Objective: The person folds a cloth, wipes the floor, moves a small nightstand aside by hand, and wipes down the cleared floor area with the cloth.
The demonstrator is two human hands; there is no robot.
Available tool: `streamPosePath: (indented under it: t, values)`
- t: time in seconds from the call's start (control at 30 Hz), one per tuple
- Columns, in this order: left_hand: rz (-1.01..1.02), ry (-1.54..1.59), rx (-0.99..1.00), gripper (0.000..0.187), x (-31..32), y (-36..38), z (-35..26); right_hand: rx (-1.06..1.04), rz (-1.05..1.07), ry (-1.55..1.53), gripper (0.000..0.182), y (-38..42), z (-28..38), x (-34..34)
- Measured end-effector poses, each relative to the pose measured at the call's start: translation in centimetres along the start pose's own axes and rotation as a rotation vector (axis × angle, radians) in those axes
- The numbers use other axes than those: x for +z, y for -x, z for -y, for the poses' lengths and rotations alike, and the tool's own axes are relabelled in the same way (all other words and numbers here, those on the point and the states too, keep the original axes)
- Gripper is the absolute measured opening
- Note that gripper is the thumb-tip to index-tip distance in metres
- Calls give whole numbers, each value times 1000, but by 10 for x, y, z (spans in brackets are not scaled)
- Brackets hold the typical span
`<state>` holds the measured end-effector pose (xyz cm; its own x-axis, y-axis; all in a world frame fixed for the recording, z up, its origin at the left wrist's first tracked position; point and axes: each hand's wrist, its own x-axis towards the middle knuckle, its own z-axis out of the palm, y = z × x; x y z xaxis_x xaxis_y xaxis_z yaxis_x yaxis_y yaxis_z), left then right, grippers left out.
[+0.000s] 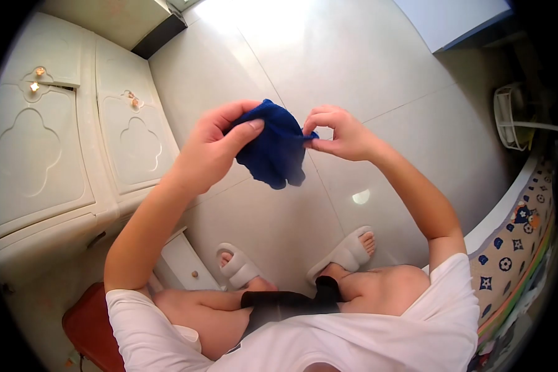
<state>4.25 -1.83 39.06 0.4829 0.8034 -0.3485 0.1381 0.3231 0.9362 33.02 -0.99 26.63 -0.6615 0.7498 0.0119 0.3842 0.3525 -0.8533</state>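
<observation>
A crumpled dark blue cloth (273, 146) hangs in the air between my two hands, above the tiled floor and my knees. My left hand (220, 139) grips its left side, thumb on the near face and fingers behind. On the other side my right hand (335, 133) pinches a small corner of the fabric between thumb and fingertips, drawing it out to the right. The lower edge of the cloth droops in loose folds. What kind of cloth piece it is cannot be made out.
White cabinets (37, 155) with carved doors line the left, a small drawer unit (189, 263) below them. A reddish-brown seat (93, 325) is at lower left. A patterned bed cover (508, 260) and a white rack (511, 118) are at right. Pale slippers (239, 266) are on my feet.
</observation>
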Motion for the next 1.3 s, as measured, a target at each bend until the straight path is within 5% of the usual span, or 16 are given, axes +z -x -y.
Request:
streamPosePath:
  t: [0.23, 0.4, 0.5, 0.53, 0.63, 0.87, 1.0, 1.1, 1.13, 1.2, 1.3]
  values:
    - [0, -219, 150, 22, -33, -9, 13, 187, -66, -711, 9, 5, -14, -13]
    - [-24, -482, 141, 25, -27, -7, 0, 37, -139, -267, 29, -1, 16, -39]
    - [46, -651, -58, 30, -37, -14, 1, 56, -177, -113, 25, -6, 19, -47]
    - [2, -716, -50, 28, -41, -17, 9, -60, -244, -62, 11, -10, 10, -46]
    - [-132, -559, -30, 29, -42, -21, 13, 91, -244, -133, 10, -7, 6, -57]
    - [-76, -485, -13, 39, -45, -26, 18, 190, -157, -583, 25, -10, 3, -61]
    - [-67, -5, -81, 56, -46, -30, 27, 382, -203, -980, 31, -9, 3, -56]
    - [-33, 464, -83, 86, -48, -25, 25, 184, -220, -1445, 52, 5, -3, -65]
    - [-31, 504, -30, 97, -48, -23, 29, 217, -262, -1359, 74, 9, -10, -62]
    - [26, 399, -8, 118, -50, -24, 47, 259, -334, -1304, 77, 18, -14, -39]
    - [61, 462, -160, 111, -40, -21, 77, 411, -309, -1208, 89, 28, -10, -28]
